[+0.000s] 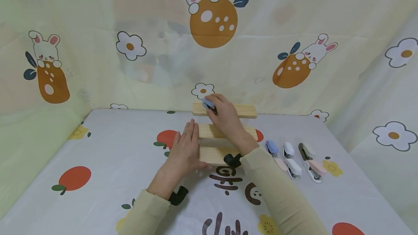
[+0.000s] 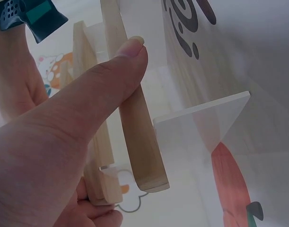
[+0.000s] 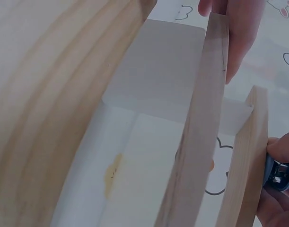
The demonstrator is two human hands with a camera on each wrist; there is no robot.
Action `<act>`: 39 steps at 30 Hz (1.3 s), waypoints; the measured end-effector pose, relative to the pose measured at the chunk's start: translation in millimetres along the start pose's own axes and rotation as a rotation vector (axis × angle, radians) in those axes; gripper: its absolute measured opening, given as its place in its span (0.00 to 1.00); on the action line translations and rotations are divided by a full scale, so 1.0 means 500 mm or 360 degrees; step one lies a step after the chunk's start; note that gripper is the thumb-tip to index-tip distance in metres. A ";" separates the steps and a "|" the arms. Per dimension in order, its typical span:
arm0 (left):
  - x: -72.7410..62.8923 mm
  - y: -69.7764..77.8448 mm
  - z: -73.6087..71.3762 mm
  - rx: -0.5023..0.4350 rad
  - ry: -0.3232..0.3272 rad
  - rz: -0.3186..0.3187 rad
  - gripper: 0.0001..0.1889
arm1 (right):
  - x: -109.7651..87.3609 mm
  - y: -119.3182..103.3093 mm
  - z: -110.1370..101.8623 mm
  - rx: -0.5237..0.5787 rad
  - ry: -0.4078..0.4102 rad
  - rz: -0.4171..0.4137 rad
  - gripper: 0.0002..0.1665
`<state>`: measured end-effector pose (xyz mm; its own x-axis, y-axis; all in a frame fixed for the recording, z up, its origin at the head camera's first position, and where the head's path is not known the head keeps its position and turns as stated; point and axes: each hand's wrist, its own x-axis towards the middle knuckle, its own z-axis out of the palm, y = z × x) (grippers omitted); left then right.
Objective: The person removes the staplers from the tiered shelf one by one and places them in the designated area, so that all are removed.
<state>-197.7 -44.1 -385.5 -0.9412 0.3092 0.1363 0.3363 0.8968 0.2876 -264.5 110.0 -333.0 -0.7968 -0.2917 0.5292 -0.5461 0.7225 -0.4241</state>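
My left hand grips the left end of a tiered rack made of pale wooden boards with whitish side panels. Its thumb lies over the front board, while the fingers reach along the rack's side. At the back, my right hand pinches a small blue stapler over the left part of the top board. From the right wrist, that blue stapler shows right against the back board, between thumb and fingers. My right forearm hides part of the lower boards.
Right of the rack, several small staplers lie in a group on the table, among them a blue one, a white one and a pink one. A patterned curtain hangs close behind the rack. Black straps circle both wrists.
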 end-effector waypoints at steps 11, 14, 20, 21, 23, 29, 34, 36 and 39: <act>0.000 0.001 0.000 0.0013 0.0008 0.0003 0.73 | -0.008 0.002 -0.008 0.0024 0.0056 0.0018 0.24; 0.000 0.002 -0.001 0.0018 0.0016 0.0002 0.73 | -0.012 0.007 -0.014 0.0012 0.0084 0.0009 0.24; 0.000 0.003 -0.001 0.0013 0.0013 -0.0010 0.73 | -0.025 0.013 -0.030 -0.0005 0.0126 -0.0015 0.23; 0.000 0.003 -0.001 0.0012 0.0011 -0.0010 0.73 | -0.028 0.014 -0.033 -0.0004 0.0132 -0.0015 0.23; 0.000 0.003 -0.001 0.0008 0.0010 -0.0008 0.73 | -0.032 0.016 -0.038 0.0000 0.0146 -0.0021 0.23; -0.001 0.001 0.000 0.0005 0.0020 -0.0003 0.73 | -0.040 0.024 -0.049 0.0024 0.0184 -0.0052 0.23; -0.002 0.002 0.000 -0.0008 0.0036 0.0008 0.73 | -0.048 0.032 -0.060 0.0050 0.0229 -0.0075 0.23; -0.001 0.002 0.000 -0.0012 0.0042 0.0012 0.73 | -0.051 0.034 -0.065 0.0055 0.0245 -0.0076 0.22; -0.002 0.001 0.001 -0.0011 0.0052 0.0017 0.73 | -0.057 0.036 -0.072 0.0047 0.0257 -0.0052 0.22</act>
<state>-196.7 -43.7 -385.8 -0.9360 0.3080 0.1703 0.3465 0.8912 0.2926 -242.3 153.9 -329.3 -0.7278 -0.2086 0.6533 -0.5805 0.6947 -0.4248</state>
